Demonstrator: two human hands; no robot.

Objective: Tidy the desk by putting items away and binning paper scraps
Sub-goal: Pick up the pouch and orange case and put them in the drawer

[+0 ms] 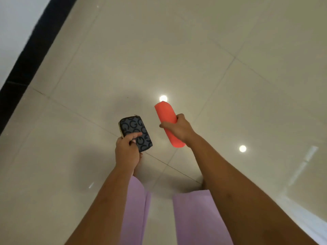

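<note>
Bright, lamp glare [163, 98] on floor [194, 50], slight blur.

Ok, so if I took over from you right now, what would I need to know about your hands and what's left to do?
The left hand grips a dark wallet with a zip and a letter pattern, thumb on top.
The right hand grips an orange case round its middle.
Both things are held in the air over a shiny tiled floor. No desk or bin is in view.
Done: both items are in hand. The rest cannot be judged from here.
Left: put the wallet and the orange case away, then probably go back for paper scraps.
</note>
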